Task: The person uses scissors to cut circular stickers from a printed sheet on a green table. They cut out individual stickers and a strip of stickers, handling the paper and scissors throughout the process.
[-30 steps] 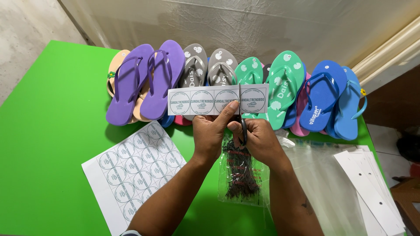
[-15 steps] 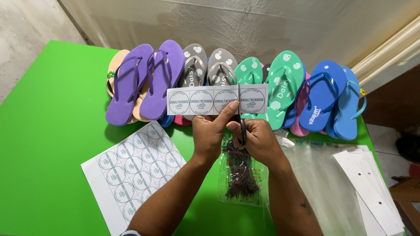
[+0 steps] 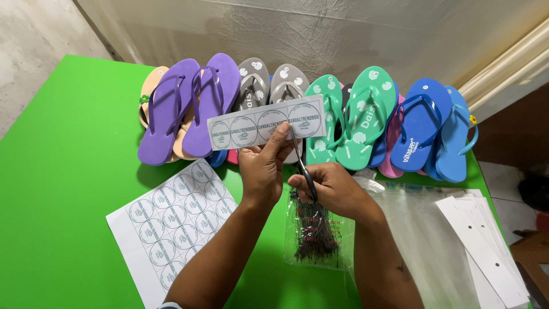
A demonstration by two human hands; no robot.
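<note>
My left hand (image 3: 263, 166) pinches the lower edge of a paper strip (image 3: 257, 123) printed with several round labels and holds it up over the green table (image 3: 63, 171). My right hand (image 3: 331, 186) grips black scissors (image 3: 303, 166), blades pointing up into the strip's lower edge near its right part. Below the hands lies a clear bag of dark fasteners (image 3: 313, 232).
A row of flip-flops lines the table's back: purple (image 3: 189, 103), grey (image 3: 254, 83), teal (image 3: 363, 114), blue (image 3: 423, 126). A white sheet of round labels (image 3: 168, 223) lies at the left front. Clear plastic bags (image 3: 429, 240) and white card strips (image 3: 486, 246) lie at the right.
The strip has tilted slightly, and the scissors have moved up into its lower edge. Both hands stay in about the same place.
</note>
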